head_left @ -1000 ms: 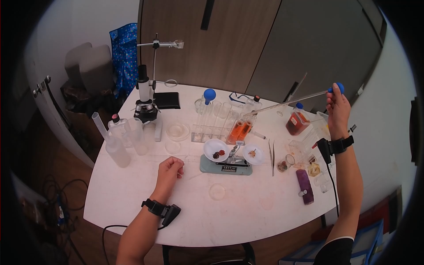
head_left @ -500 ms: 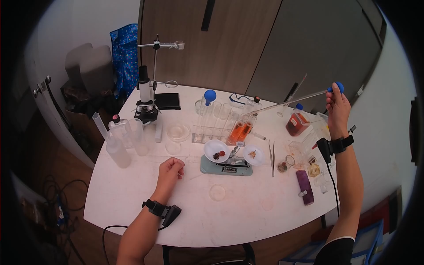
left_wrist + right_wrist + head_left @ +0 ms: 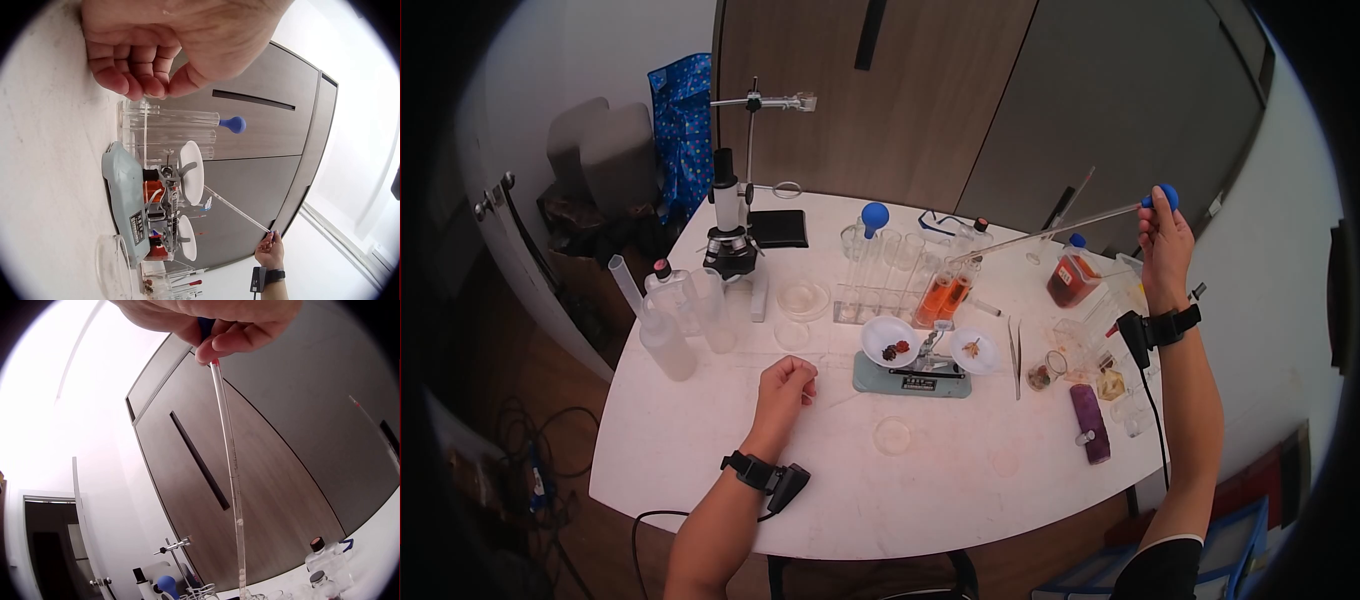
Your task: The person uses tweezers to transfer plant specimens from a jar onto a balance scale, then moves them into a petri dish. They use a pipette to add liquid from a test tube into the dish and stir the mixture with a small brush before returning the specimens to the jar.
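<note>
My right hand (image 3: pixel 1166 250) is raised at the right and pinches the top of a long glass pipette (image 3: pixel 1060 229) just below its blue bulb (image 3: pixel 1167 197). The pipette slants down to the left, its lower end by the tubes of orange liquid (image 3: pixel 940 296) in the rack. In the right wrist view small bubbles show in the lower part of the pipette (image 3: pixel 232 462). My left hand (image 3: pixel 785 392) rests on the table with loosely curled fingers, holding nothing, left of the green balance (image 3: pixel 912 377). Both balance pans (image 3: pixel 889 342) carry small dried pieces.
A microscope (image 3: pixel 729 215) and stand are at the back left, with plastic bottles (image 3: pixel 666 347) before them. A petri dish (image 3: pixel 892 435) lies in front of the balance. Tweezers (image 3: pixel 1016 360), a purple roll (image 3: pixel 1090 424) and a jar of red liquid (image 3: pixel 1073 277) are on the right.
</note>
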{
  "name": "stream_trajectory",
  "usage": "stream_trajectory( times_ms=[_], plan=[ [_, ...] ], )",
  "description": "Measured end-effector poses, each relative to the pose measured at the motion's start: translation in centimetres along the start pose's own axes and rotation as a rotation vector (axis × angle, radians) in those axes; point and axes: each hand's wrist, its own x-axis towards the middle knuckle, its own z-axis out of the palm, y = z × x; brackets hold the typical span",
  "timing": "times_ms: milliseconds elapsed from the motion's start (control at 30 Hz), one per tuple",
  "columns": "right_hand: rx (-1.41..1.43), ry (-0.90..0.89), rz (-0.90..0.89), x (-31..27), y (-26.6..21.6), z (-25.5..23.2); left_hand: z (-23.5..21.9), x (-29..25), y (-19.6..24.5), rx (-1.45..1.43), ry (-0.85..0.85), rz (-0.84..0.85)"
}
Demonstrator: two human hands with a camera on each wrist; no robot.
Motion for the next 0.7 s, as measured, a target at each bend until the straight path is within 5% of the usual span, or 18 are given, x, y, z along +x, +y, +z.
stream_trajectory(
  times_ms=[700],
  plan=[
    [-0.007, -0.002, -0.023, 0.37, 0.32, -0.24, 0.01, -0.11, 0.09, -0.008, -0.009, 0.009]
  ],
)
